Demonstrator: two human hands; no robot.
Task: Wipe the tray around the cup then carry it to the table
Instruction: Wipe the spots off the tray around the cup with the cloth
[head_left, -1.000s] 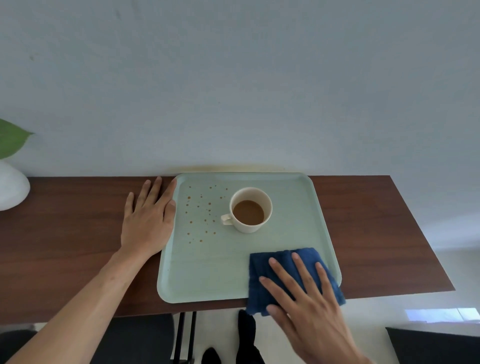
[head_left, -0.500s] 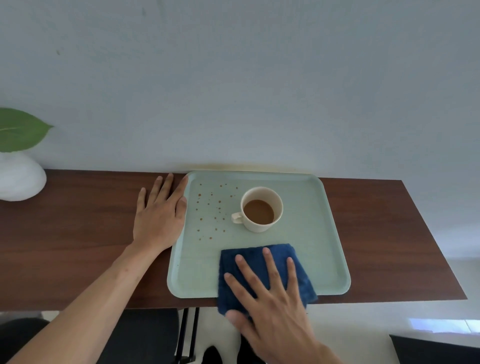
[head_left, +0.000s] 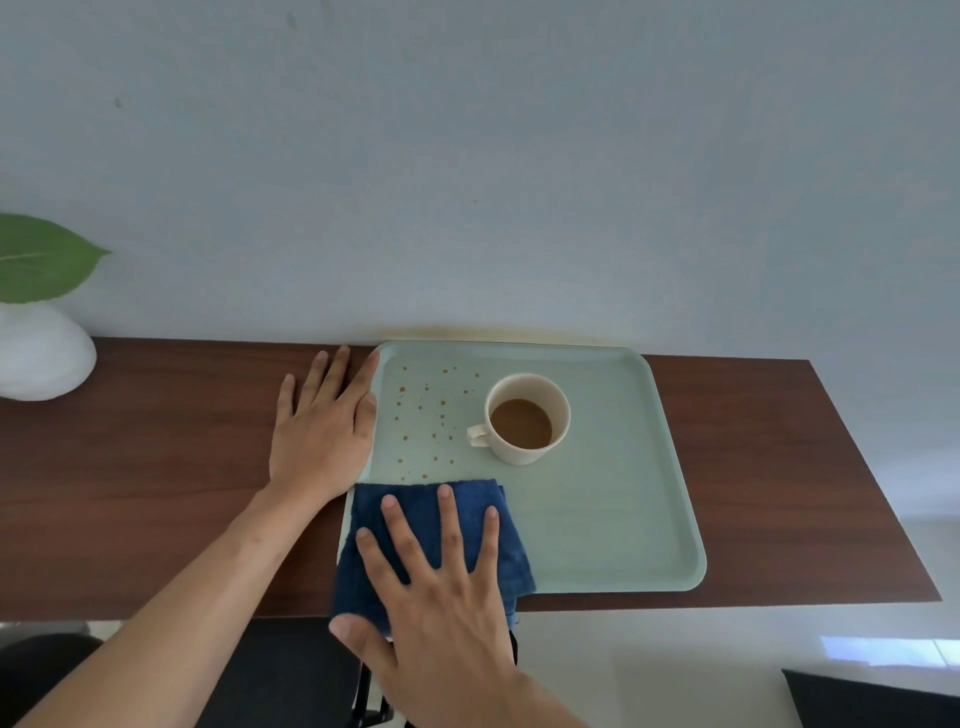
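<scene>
A pale green tray (head_left: 623, 519) lies on a dark wooden shelf (head_left: 156, 467) against the wall. A cream cup (head_left: 524, 418) holding brown coffee stands upright in the tray's middle, handle to the left. Several brown drops (head_left: 426, 415) spot the tray left of the cup. A folded blue cloth (head_left: 415, 506) covers the tray's near left corner and hangs over the shelf's front edge. My right hand (head_left: 441, 587) presses flat on the cloth with fingers spread. My left hand (head_left: 322, 431) rests flat on the shelf, touching the tray's left rim.
A white rounded vase (head_left: 41, 353) with a green leaf (head_left: 41, 260) stands at the shelf's far left. The wall rises directly behind the tray. Below the front edge are a dark chair seat (head_left: 291, 670) and light floor.
My right hand has slid the blue cloth leftward along the tray's near edge, from the right corner to the left corner. The left hand stays beside the tray's rim.
</scene>
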